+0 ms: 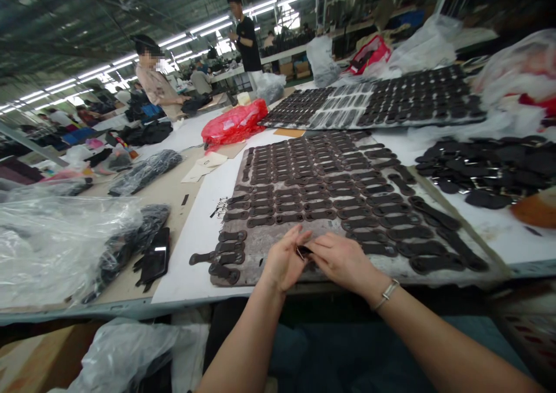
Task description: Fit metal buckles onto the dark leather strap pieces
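One dark piece (303, 252), lower centre | left hand (283, 259), right hand (341, 259): fingers pinched on it | I judge: light, bendable; grip edges

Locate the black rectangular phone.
Head view, left side: the phone lies near the front edge of the white-covered table, right of the crumpled clear plastic, left of the person's bare left hand.
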The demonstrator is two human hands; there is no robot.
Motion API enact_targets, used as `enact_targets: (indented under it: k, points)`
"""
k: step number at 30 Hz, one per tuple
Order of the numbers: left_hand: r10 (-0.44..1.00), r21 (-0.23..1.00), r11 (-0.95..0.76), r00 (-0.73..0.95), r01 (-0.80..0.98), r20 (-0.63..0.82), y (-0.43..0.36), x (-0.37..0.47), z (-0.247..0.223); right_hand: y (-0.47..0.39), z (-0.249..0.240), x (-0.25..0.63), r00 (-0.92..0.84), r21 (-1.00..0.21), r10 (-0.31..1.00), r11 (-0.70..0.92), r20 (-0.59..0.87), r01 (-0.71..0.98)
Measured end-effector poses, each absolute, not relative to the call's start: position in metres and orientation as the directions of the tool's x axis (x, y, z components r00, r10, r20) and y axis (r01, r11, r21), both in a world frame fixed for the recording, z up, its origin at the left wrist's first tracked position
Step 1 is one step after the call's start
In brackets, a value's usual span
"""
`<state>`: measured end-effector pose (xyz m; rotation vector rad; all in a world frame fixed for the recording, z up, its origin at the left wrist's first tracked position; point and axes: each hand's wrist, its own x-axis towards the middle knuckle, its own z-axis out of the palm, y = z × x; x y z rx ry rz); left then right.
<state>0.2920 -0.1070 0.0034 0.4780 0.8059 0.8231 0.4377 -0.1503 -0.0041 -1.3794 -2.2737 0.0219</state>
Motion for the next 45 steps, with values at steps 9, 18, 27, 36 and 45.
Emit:
enact_targets:
  k: [9,18,27,36,45]
  points:
    - [0.885,0.788,0.406,0.415,-0.464,-0.212,-0.111,0.295,0.004,-0.149,-0.004,0.440,-0.248,-0.469,0.872,0.444,0.421,0.764]
    - [0.940,0.928,0.050,0.331,-0.369,0.081,-0.124,0.302,0.001,-0.148,0.000,0.435,-0.058,-0.721,0.865,0.450,0.498,0.527]
    - [0.890,0.956,-0.094,0.408,-0.277,0.206,-0.124,0.294,0.003,-0.152,-0.001,0.443,-0.082,-0.583,0.788,0.516,0.610,0.627]
    - [0.780,0.850,0.304,0.625,-0.429,0.037,-0.117,0.283,0.015,-0.153,0.013,0.453,-0.009,-0.562,0.767,0.478,0.641,0.676]
    - [0.785,0.766,0.517,0.568,-0.382,-0.248,-0.118,0.292,0.012,-0.149,0.021,0.463,-0.262,-0.445,0.747,0.598,0.611,0.666]
